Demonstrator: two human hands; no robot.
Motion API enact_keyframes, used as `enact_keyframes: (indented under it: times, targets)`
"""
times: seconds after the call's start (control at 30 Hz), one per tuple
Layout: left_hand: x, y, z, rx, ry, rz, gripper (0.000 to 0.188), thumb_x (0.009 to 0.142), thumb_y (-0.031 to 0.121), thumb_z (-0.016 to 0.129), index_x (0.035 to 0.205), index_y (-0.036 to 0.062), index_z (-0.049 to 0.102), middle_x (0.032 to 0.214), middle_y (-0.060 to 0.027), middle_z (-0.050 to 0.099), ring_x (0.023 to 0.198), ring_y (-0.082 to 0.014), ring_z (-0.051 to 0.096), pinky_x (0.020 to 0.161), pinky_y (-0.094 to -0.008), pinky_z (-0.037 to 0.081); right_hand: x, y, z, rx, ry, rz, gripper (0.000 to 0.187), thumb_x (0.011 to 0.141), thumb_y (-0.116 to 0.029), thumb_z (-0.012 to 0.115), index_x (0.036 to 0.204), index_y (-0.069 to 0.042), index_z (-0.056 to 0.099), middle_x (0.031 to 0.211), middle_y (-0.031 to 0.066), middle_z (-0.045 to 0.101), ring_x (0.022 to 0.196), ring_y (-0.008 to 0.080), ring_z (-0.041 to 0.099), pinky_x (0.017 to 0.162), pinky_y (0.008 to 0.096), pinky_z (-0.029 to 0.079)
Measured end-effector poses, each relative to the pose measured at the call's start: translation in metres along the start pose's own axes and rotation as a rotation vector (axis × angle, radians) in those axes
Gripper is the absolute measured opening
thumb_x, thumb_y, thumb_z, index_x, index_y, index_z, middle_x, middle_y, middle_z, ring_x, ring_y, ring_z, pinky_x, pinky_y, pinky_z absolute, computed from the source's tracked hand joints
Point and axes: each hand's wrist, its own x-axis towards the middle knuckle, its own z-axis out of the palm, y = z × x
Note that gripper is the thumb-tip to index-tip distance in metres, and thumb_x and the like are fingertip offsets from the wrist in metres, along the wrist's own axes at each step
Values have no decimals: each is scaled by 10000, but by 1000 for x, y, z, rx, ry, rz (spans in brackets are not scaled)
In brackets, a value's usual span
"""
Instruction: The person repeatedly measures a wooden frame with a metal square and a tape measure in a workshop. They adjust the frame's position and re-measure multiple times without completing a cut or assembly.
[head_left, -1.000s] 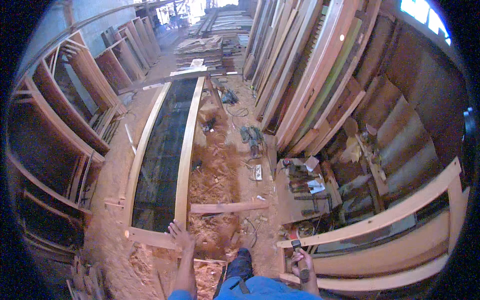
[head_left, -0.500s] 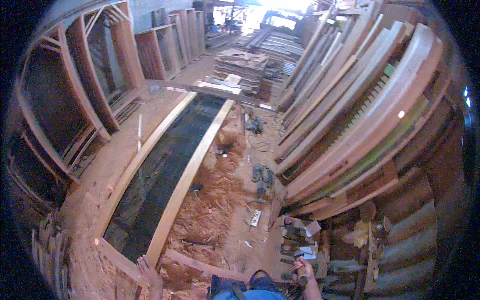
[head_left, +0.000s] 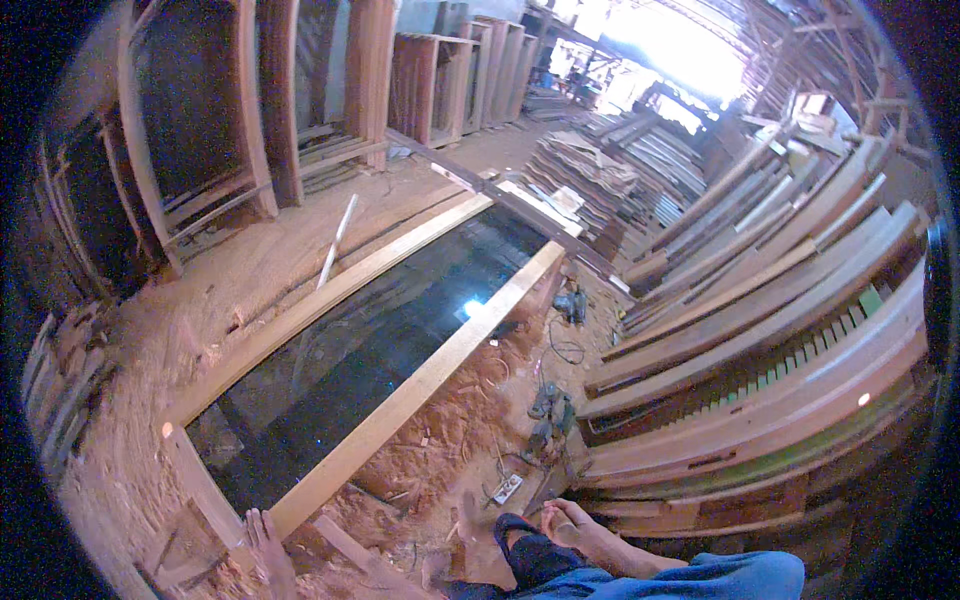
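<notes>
My left hand (head_left: 266,550) lies with its fingers stretched out at the near corner of a long wooden frame. Under and beside it the frame's near crosspiece (head_left: 205,490) meets the pale right-hand rail (head_left: 400,400). Between that rail and the pale left-hand rail (head_left: 320,305) lies a dark, glossy panel (head_left: 340,350), which reflects a bright spot. Bent in front of my body, my right hand (head_left: 565,522) has its fingers curled closed. What they hold, if anything, is too small and blurred to make out.
Wood shavings (head_left: 430,440) cover the ground right of the frame. Corded power tools (head_left: 548,415) and a white socket strip (head_left: 508,488) lie there. Long planks (head_left: 720,350) lean in rows on the right. Upright wooden frames (head_left: 250,120) stand at the left; stacked boards (head_left: 580,170) rise behind.
The view has turned to the right and tilted. My left hand stays at the frame's corner. My right hand, earlier gripping a handled tool beside the tool-strewn bench, has come in closer to my body.
</notes>
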Motion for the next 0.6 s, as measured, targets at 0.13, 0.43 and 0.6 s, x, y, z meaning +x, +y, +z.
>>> enact_keyframes:
  times: [0.13, 0.43, 0.6]
  targets:
    - [6, 18, -12, 295, -48, -44, 510, 983, 80, 507, 1491, 49, 470, 1505, -223, 522, 1421, -407, 498, 1178, -536, 428, -7, -13, 74, -23, 156, -72, 144, 977, -143, 663, 988, -14, 600, 803, 63, 656, 755, 195, 666, 707, 307, 599]
    - [121, 158, -31, 465, -83, -445, 489, 920, 94, 583, 1408, 67, 576, 1270, -189, 646, 1196, -374, 618, 1011, -507, 507, 6, -186, 216, -119, 72, -44, 216, 977, -156, 687, 860, -11, 578, 750, 55, 620, 644, 170, 622, 641, 291, 573]
    - [205, 208, -32, 520, -174, -737, 478, 887, 97, 612, 1364, 76, 625, 1152, -170, 693, 1081, -362, 664, 929, -496, 533, -43, -284, 273, -216, -119, -209, 197, 1000, -165, 656, 855, -61, 575, 722, 5, 586, 596, 100, 572, 589, 258, 542]
